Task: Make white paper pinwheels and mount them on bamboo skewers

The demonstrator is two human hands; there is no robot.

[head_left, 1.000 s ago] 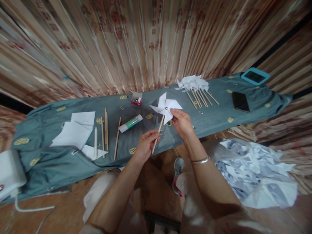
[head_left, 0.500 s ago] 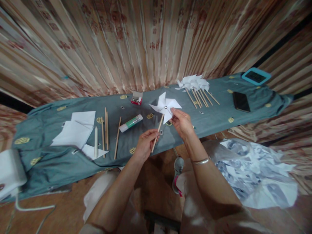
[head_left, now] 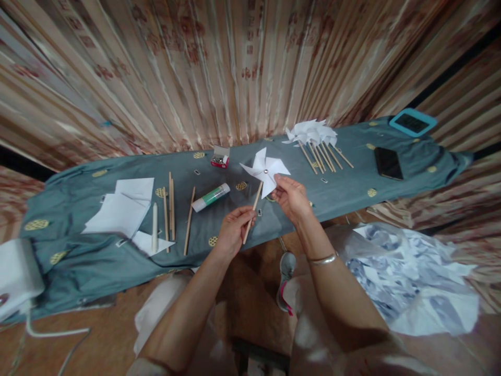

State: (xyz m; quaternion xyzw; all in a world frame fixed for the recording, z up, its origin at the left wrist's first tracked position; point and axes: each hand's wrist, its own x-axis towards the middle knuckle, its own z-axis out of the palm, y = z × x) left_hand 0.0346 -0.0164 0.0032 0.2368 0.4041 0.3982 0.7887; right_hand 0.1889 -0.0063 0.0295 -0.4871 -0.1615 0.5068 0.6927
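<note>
My left hand pinches a thin wooden stick near its middle, tilted with its upper end by the paper's lower blade. Between the thumb and fingers of my right hand is one blade of a white paper pinwheel, which has a round metal pin head at its centre. Whether stick and pinwheel are joined behind the paper I cannot tell. Left of them a glue stick with a green label lies on the cloth. Behind it stands a small open red box of metal pins.
Several pinwheels on sticks lie at the back right, near a phone and a blue-framed clock. To the left are paper sheets, a white candle-like rod and loose sticks. A bag of paper scraps sits at lower right.
Almost nothing differs. Both hands keep their grip on the stick and the pinwheel, and the view has shifted very slightly.
</note>
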